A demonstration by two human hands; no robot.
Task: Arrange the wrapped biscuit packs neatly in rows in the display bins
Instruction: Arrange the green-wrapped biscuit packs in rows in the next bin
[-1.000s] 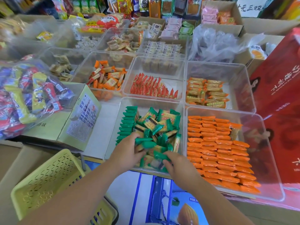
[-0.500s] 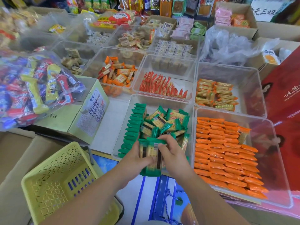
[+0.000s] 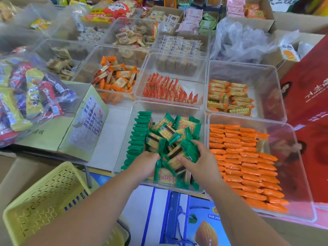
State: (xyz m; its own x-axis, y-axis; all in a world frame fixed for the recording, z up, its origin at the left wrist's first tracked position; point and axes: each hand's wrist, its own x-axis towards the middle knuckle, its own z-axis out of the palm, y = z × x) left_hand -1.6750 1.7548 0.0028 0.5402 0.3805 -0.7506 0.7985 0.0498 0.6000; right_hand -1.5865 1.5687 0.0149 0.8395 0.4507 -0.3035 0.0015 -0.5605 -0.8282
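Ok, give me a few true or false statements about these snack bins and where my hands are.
1. The left hand and right hand are both in the clear plastic bin of green-wrapped biscuit packs. True.
2. The orange-wrapped packs in the bin alongside lie jumbled. False: they lie in neat rows.
3. A row of green packs lines that first bin's left side. True.
4. The yellow slotted plastic basket sits right of the bins. False: it sits to their left, nearer the person.
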